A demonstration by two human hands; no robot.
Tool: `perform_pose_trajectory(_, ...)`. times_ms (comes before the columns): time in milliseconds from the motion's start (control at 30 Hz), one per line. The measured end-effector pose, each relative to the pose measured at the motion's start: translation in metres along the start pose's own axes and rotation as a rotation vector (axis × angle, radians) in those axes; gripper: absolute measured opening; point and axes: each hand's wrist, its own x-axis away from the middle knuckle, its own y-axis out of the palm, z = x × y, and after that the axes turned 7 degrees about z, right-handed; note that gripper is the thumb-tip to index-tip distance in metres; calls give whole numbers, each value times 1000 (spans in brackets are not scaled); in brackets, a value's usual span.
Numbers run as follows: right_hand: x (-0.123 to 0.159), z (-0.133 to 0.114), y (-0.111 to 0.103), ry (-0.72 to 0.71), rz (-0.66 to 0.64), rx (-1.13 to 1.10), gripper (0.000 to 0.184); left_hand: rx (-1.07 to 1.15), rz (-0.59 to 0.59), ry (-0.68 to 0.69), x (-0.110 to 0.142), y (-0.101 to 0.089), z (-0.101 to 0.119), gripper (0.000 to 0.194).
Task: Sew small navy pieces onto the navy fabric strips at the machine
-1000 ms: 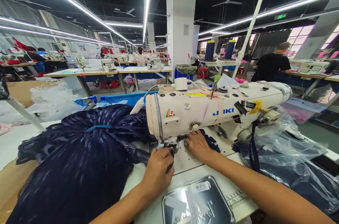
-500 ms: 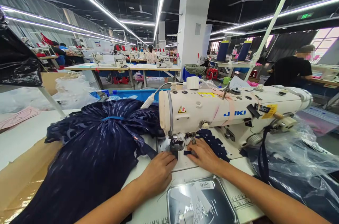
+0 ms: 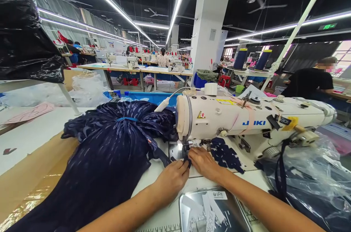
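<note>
The left hand [image 3: 173, 178] has neared the right hand [image 3: 203, 161], whose grip's unclear, and pinches dark navy fabric [image 3: 187, 161].

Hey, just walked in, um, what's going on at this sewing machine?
A person's left hand and right hand are close together at dark fabric by the needle end of a white sewing machine; the exact grip is partly hidden. A large navy bundle, tied with a blue band, lies to the left. Small dark pieces lie beyond the right hand.
</note>
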Motion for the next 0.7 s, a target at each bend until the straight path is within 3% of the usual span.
perform_pose_trajectory(167, -8, 5, -8, 203, -130, -297, 13, 44, -25, 4, -4, 1, -4, 17)
perform_pose_trajectory(300, -10, 10, -8, 218, -142, -415, 14, 92, -71, -24, -9, -1, -7, 13)
perform_pose_trajectory(533, -5, 9, -5, 81, -69, -210, 13, 148, -147, -115, -12, -3, -5, 23)
perform_pose_trajectory(700, 8, 4, -6, -167, 73, -84, 17, 166, -45, -108, -8, 4, -4, 20)
